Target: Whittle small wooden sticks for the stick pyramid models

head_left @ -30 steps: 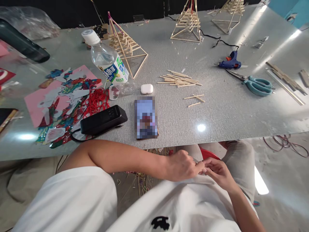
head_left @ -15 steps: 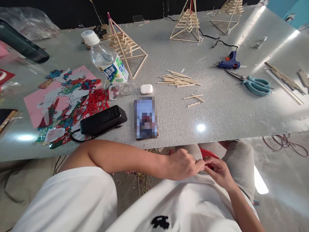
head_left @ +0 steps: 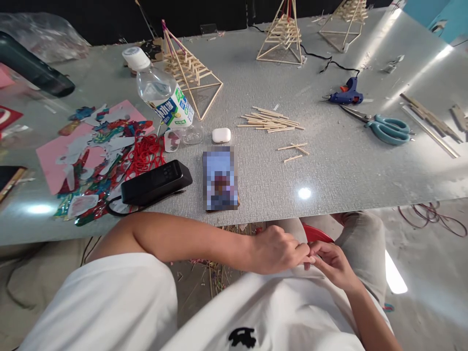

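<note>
Over my lap, below the table's front edge, my two hands meet at the fingertips. My left hand [head_left: 280, 250] is closed, its fingers curled with the thumb side toward the right. Against it, my right hand [head_left: 333, 265] has thumb and fingers brought together. Anything pinched between them is too small or hidden to make out. On the table beyond lie a phone [head_left: 220, 179] with a blurred screen, a few loose thin wooden sticks [head_left: 293, 158] and a larger pile of sticks [head_left: 270, 120].
A plastic bottle [head_left: 166, 95], a white earphone case [head_left: 221, 135], a black device [head_left: 156, 183] and red string [head_left: 146, 153] stand to the left. Blue scissors [head_left: 389, 129] and a glue gun [head_left: 345, 92] lie right. Stick pyramids [head_left: 283, 34] stand at the back.
My fingertips have shifted slightly against each other, and the right hand's fingers sit a little lower. Things on the table have stayed put.
</note>
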Demonstrator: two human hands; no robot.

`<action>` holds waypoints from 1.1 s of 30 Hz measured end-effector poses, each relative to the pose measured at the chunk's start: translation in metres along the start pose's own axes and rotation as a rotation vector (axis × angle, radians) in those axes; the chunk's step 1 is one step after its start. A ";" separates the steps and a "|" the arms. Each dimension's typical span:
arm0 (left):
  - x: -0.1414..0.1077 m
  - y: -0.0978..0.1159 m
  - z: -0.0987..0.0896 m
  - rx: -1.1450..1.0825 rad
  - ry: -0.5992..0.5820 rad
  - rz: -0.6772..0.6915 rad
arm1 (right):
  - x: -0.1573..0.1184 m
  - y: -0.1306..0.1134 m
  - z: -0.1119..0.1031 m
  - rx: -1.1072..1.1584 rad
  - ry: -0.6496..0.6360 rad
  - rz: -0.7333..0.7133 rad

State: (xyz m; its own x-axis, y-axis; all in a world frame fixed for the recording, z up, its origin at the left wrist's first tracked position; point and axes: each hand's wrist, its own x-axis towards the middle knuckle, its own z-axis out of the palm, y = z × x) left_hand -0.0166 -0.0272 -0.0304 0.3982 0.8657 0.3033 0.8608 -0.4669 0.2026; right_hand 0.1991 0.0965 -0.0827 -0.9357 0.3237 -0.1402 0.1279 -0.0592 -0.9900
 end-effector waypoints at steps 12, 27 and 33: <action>0.000 0.001 -0.004 -0.025 0.052 0.066 | 0.002 0.006 0.006 0.344 -0.099 0.141; -0.003 0.002 -0.002 -0.005 0.065 0.162 | 0.000 0.019 0.009 0.499 -0.199 0.200; -0.002 0.005 -0.005 -0.044 0.002 0.178 | -0.002 0.014 0.002 0.365 -0.210 0.161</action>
State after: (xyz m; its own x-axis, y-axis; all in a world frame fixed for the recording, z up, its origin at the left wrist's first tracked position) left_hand -0.0148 -0.0326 -0.0257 0.5427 0.7683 0.3394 0.7619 -0.6204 0.1860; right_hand 0.2023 0.0932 -0.0966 -0.9648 0.0862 -0.2485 0.1881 -0.4345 -0.8808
